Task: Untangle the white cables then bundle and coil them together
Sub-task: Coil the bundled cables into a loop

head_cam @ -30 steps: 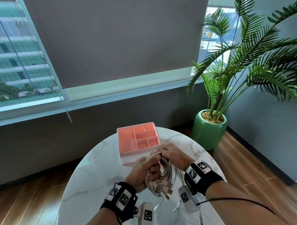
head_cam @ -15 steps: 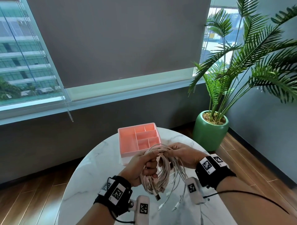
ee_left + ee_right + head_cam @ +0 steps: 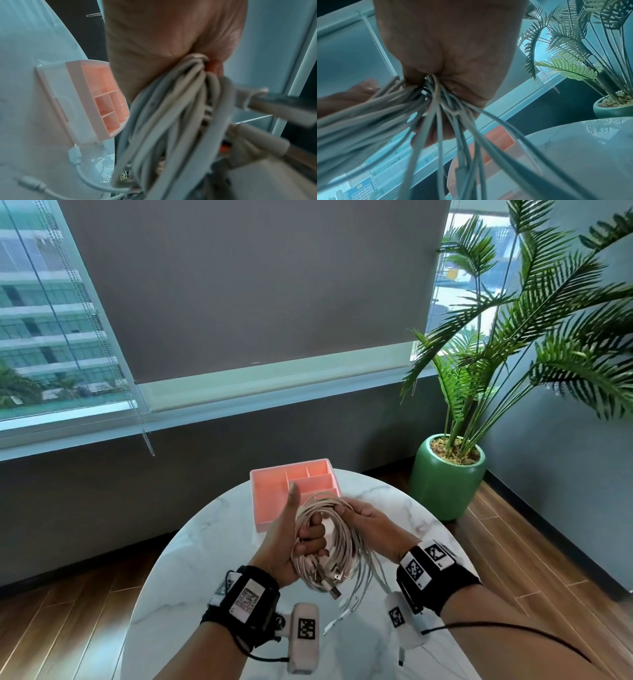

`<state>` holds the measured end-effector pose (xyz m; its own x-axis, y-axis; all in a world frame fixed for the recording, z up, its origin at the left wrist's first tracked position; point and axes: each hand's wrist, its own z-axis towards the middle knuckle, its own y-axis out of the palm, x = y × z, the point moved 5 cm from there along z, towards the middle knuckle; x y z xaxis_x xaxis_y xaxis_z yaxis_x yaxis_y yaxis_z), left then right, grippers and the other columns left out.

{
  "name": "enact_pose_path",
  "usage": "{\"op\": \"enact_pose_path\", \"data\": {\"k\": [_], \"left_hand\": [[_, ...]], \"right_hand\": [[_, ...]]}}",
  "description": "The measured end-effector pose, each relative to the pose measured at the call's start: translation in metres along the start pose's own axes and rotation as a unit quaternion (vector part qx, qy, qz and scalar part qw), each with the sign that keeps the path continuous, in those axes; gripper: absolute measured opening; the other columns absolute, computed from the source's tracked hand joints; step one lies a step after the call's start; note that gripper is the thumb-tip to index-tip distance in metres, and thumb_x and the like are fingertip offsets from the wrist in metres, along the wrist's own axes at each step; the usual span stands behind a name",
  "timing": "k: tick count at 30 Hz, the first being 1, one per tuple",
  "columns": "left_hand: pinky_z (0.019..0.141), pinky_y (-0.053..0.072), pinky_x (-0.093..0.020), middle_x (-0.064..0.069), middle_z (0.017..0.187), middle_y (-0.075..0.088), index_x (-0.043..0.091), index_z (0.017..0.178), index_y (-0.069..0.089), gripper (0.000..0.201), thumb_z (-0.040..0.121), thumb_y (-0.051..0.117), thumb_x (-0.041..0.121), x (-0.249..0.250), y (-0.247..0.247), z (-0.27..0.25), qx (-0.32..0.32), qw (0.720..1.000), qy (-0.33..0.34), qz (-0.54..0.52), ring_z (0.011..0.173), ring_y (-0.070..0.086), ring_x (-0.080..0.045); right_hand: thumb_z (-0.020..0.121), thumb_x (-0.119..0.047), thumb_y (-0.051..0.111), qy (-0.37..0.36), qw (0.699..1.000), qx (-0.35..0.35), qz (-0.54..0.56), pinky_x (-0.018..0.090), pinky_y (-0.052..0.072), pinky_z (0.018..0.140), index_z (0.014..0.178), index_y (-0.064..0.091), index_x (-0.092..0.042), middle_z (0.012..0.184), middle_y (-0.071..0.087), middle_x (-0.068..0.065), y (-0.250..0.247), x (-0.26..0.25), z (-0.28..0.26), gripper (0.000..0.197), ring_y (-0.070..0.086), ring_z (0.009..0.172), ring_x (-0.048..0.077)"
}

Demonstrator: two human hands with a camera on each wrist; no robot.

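Note:
A coil of white cables (image 3: 337,539) hangs in the air above the marble table (image 3: 191,559), held by both hands. My left hand (image 3: 301,537) has its fingers curled round the coil's left side, thumb sticking up. My right hand (image 3: 363,517) grips the top right of the loops. USB plugs (image 3: 334,585) bunch at the bottom of the coil, and a few loose cable ends (image 3: 346,611) trail down to the table. The left wrist view shows the cable bundle (image 3: 171,121) running out of my fist (image 3: 171,33). In the right wrist view, strands (image 3: 436,121) fan out from my closed palm (image 3: 453,54).
A pink compartment tray (image 3: 274,494) stands on the table just beyond my hands. A potted palm in a green pot (image 3: 445,477) stands on the wooden floor at the right. A window and grey wall lie behind the table.
Both hands have lifted the coil slightly and turned it. My left thumb now points up instead of wrapping the bundle, and the loops look rounder and tighter.

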<state>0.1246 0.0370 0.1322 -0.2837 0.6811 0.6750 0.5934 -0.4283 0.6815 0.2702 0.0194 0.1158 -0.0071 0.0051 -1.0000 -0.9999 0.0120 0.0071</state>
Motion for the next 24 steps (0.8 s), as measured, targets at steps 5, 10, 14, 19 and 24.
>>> {"op": "enact_pose_path", "data": {"k": [5, 10, 14, 19, 24], "left_hand": [[0.041, 0.037, -0.024, 0.005, 0.045, 0.028, 0.015, 0.062, 0.045, 0.05, 0.097, 0.048, 0.051, 0.001, -0.006, -0.001, 0.027, 1.0, 0.002, 0.003, 0.03, 0.024, -0.008], [0.039, 0.037, -0.023, 0.005, 0.045, 0.028, 0.015, 0.059, 0.048, 0.052, 0.1, 0.045, 0.047, 0.008, -0.001, -0.002, 0.042, 0.999, 0.021, 0.024, 0.03, 0.023, -0.007], [0.04, 0.037, -0.023, 0.006, 0.044, 0.027, 0.016, 0.057, 0.048, 0.051, 0.099, 0.049, 0.045, 0.016, 0.0, 0.001, 0.055, 0.997, 0.05, 0.002, 0.03, 0.021, -0.007], [0.041, 0.038, -0.024, 0.006, 0.045, 0.026, 0.015, 0.061, 0.047, 0.048, 0.098, 0.053, 0.045, 0.015, -0.008, 0.002, 0.082, 0.995, 0.062, -0.01, 0.032, 0.021, -0.007], [0.043, 0.039, -0.025, 0.006, 0.047, 0.026, 0.016, 0.061, 0.048, 0.05, 0.093, 0.059, 0.052, 0.012, -0.023, 0.0, 0.114, 0.99, 0.082, -0.017, 0.034, 0.023, -0.007]], "right_hand": [[0.102, -0.049, 0.043, -0.066, 0.98, 0.042, -0.181, 0.024, 0.044, 0.065, 0.099, 0.068, -0.032, 0.076, 0.065, -0.015, 0.002, -0.015, -0.002, 0.03, 0.055, 0.066, 0.005], [0.097, -0.057, 0.04, -0.042, 0.993, 0.05, -0.094, 0.02, 0.029, 0.039, 0.088, 0.061, -0.009, 0.052, 0.044, -0.005, 0.005, -0.014, 0.004, 0.053, 0.034, 0.04, 0.01], [0.093, -0.054, 0.045, -0.018, 0.995, 0.095, 0.001, 0.025, 0.032, 0.049, 0.088, 0.065, -0.004, 0.063, 0.046, 0.013, 0.012, -0.001, -0.001, 0.054, 0.039, 0.05, 0.018], [0.086, -0.057, 0.055, 0.057, 0.981, 0.147, 0.114, 0.029, 0.048, 0.055, 0.087, 0.069, -0.004, 0.071, 0.059, 0.02, 0.023, 0.033, -0.015, 0.055, 0.054, 0.057, 0.026], [0.096, -0.041, 0.057, 0.099, 0.966, 0.128, 0.201, 0.02, 0.031, 0.038, 0.081, 0.056, -0.013, 0.055, 0.038, 0.002, 0.032, 0.052, -0.029, 0.031, 0.033, 0.038, 0.012]]}}
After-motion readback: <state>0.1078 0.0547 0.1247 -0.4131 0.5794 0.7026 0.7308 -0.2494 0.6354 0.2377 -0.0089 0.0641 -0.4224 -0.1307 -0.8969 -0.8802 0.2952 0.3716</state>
